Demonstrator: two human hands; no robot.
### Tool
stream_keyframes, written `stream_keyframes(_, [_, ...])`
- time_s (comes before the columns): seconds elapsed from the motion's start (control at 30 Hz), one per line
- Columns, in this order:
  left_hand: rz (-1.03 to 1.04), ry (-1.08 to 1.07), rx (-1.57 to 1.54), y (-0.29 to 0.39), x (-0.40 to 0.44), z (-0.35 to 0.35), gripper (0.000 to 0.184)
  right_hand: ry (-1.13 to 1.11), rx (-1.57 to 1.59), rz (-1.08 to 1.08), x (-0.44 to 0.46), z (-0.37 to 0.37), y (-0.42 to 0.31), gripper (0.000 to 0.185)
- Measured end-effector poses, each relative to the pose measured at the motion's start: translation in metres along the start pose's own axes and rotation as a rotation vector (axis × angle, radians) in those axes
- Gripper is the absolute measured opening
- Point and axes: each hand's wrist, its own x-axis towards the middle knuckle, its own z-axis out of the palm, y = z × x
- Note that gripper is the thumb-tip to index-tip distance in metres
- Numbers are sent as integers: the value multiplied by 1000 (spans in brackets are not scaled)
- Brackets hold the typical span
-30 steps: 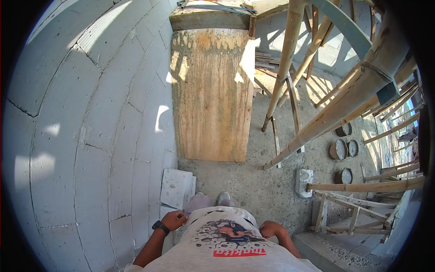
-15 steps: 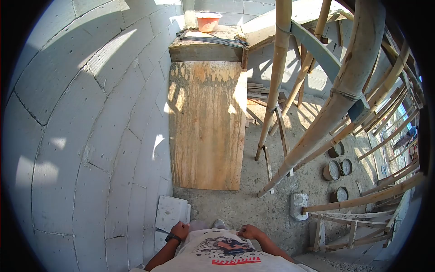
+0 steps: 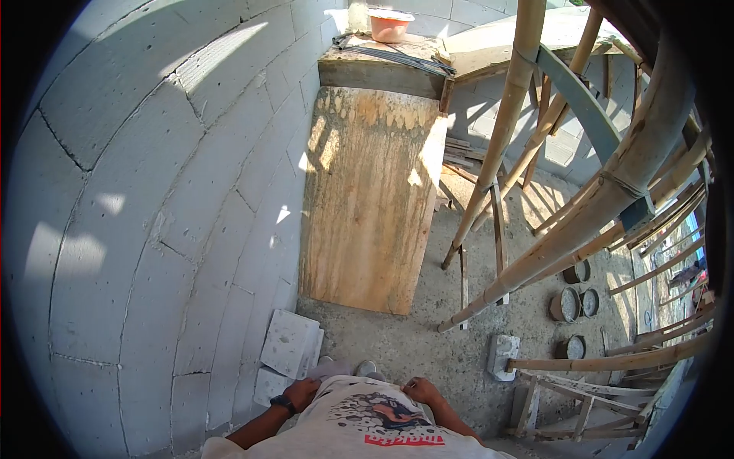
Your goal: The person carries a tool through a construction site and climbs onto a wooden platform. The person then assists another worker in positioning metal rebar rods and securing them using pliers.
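Head view: left hand (image 3: 303, 392) and right hand (image 3: 420, 391) apart at the shirt (image 3: 371, 414), can't tell if gripping it, best keep shoes (image 3: 368, 367) clear of the blocks (image 3: 289, 340)

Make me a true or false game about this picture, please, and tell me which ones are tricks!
1. The shirt has a red patch with white letters. True.
2. The dark watch is on the person's right wrist. False: it is on the left wrist.
3. An orange basin sits on the ledge past the wooden board. True.
4. Both hands are holding on to bamboo poles. False: the left hand and the right hand are down by the shirt.
5. Four round buckets stand on the floor. True.
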Motion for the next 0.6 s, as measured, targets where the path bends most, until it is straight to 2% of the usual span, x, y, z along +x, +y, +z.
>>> stream_keyframes(0.03, [-93, -109, 100, -5, 5, 6, 32, -29, 12, -14, 3, 1, 2, 50])
stream_keyframes(0.13, [-207, -181, 316, -16, 11, 16, 33, -61, -28, -81, 15, 3, 2, 49])
stream_keyframes(0.17, [-271, -175, 297, -21, 16, 23, 36, -69, -50, -89, 20, 2, 0, 49])
stream_keyframes(0.27, [-291, -125, 215, -25, 17, 30, 37, -93, -94, -110, 32, 0, -7, 47])
stream_keyframes(0.4, [-380, 58, 135, -5, 11, 21, 24, -41, -106, -203, 45, 1, -20, 45])
stream_keyframes(0.43, [-299, 241, 143, -14, 14, 36, 19, -27, -117, -226, 43, 1, -27, 46])
stream_keyframes(0.6, [-194, 415, -11, -7, -3, 40, 14, -55, -131, -237, 34, 9, -36, 45])
